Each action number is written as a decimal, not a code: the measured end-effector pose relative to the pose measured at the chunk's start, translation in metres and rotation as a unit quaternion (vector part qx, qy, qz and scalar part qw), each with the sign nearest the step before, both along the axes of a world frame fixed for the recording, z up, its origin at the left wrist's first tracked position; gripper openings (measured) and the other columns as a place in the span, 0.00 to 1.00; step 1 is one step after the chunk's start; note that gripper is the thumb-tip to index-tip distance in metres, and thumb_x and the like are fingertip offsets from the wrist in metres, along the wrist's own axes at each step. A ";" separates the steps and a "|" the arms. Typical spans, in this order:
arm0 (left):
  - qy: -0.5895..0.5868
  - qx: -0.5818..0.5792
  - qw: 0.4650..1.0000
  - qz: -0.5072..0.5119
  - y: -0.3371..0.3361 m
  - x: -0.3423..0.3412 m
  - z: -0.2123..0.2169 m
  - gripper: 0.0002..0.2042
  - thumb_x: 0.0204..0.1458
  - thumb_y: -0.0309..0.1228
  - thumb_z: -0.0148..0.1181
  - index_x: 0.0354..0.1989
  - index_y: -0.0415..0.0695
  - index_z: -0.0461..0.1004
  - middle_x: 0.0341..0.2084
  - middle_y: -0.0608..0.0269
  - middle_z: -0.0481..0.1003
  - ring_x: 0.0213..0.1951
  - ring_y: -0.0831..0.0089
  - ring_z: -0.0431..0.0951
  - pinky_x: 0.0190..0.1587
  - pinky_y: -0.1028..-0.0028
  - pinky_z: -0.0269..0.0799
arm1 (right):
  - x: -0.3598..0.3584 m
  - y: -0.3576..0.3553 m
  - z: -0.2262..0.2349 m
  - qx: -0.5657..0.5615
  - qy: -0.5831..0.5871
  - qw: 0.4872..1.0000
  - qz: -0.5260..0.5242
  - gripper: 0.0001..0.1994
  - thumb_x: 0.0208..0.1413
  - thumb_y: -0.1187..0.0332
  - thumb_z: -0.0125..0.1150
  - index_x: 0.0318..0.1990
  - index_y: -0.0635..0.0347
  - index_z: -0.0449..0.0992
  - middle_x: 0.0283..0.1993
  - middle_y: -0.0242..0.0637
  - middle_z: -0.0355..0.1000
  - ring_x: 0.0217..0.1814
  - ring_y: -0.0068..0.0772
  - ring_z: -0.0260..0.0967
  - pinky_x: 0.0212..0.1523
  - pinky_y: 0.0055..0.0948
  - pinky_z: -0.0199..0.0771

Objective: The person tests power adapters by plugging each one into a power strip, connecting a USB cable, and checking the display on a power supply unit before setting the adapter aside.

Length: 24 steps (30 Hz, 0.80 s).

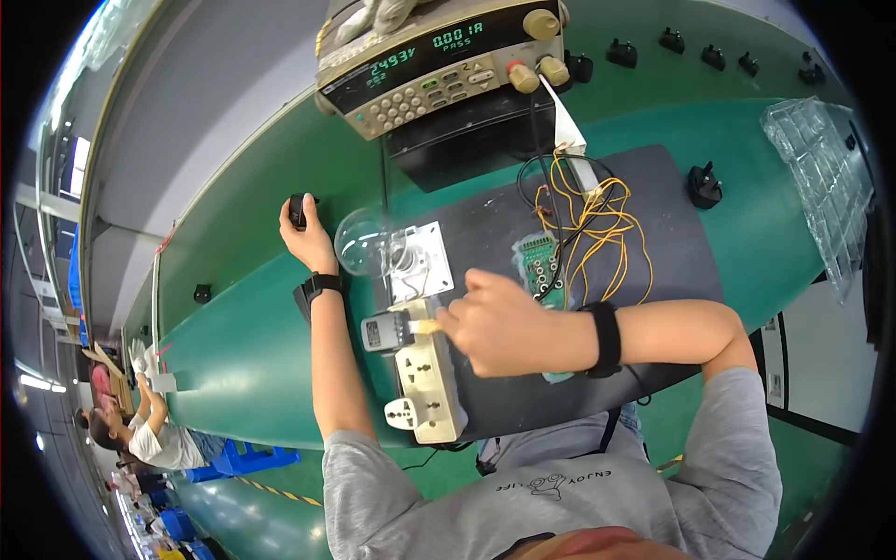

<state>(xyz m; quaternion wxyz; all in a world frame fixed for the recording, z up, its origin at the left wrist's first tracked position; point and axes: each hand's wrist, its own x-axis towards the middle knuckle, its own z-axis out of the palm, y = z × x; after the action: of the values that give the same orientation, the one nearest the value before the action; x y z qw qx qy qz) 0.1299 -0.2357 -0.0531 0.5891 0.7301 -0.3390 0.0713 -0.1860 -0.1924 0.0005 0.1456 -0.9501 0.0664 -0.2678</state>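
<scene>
The black plug (298, 214) was small and dark, out past the far left corner of the mat (674, 245). The boxy gray plug (383, 331) was on the strip (442, 378), near the near edge of the surface (252, 373). The left hand's (311, 241) fingers were closed around the black plug. The right hand's (497, 327) fingers pinched the yellow end (425, 327) beside the gray plug. A clear bulb (359, 245) was close by. The right hand hid some mat.

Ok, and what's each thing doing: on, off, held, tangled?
Bench instrument: on, display lit.
Glass bulb: not glowing.
Black object: in the left hand.
Grey adapter: at the power strip, right hand at its yellow end; whether plugged in, unclear.
Yellow wires: loosely tangled.
Black plug right of the wires: unplugged.
</scene>
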 end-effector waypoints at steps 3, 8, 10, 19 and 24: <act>-0.132 0.058 0.987 0.072 -0.016 0.028 -0.013 0.23 0.46 0.37 0.63 0.50 0.43 0.69 0.40 0.53 0.67 0.34 0.68 0.71 0.42 0.73 0.68 | 0.001 0.007 0.006 -0.044 0.009 0.999 -0.010 0.08 0.27 0.73 0.55 0.21 0.63 0.67 0.15 0.35 0.61 0.15 0.34 0.58 0.30 0.26 0.55; -0.094 0.073 0.993 0.018 -0.028 0.055 -0.020 0.28 0.44 0.28 0.63 0.57 0.45 0.63 0.46 0.49 0.66 0.40 0.61 0.72 0.46 0.69 0.66 | 0.006 0.002 0.005 0.059 -0.034 0.997 0.027 0.14 0.28 0.72 0.55 0.27 0.70 0.71 0.15 0.34 0.61 0.15 0.31 0.58 0.29 0.25 0.55; -0.078 0.039 0.995 -0.042 -0.034 0.041 -0.017 0.38 0.44 0.27 0.62 0.64 0.46 0.50 0.55 0.40 0.59 0.49 0.56 0.69 0.52 0.66 0.63 | 0.009 0.004 0.001 -0.075 -0.047 0.996 -0.020 0.20 0.29 0.72 0.54 0.35 0.75 0.71 0.16 0.33 0.62 0.15 0.30 0.59 0.30 0.25 0.56; -0.008 0.016 1.000 0.011 -0.008 -0.004 -0.010 0.36 0.47 0.34 0.61 0.61 0.37 0.47 0.54 0.47 0.55 0.53 0.59 0.60 0.54 0.66 0.59 | -0.077 -0.055 0.077 -0.007 0.140 0.985 -0.099 0.13 0.41 0.58 0.62 0.23 0.59 0.72 0.23 0.37 0.67 0.30 0.41 0.68 0.31 0.37 0.65; 0.070 -0.024 0.997 -0.022 0.052 -0.015 -0.014 0.29 0.49 0.28 0.59 0.58 0.39 0.55 0.52 0.51 0.57 0.51 0.64 0.63 0.49 0.69 0.64 | -0.099 -0.196 0.064 -0.022 0.230 0.884 -0.407 0.09 0.44 0.72 0.58 0.34 0.62 0.73 0.32 0.46 0.71 0.39 0.49 0.68 0.38 0.42 0.69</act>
<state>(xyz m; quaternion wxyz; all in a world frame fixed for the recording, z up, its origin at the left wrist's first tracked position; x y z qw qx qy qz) 0.1146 -0.1842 -0.0672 0.6299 0.7115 -0.3112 0.0154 -0.2850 -0.3880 0.0642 -0.0161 -0.8775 0.4728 -0.0793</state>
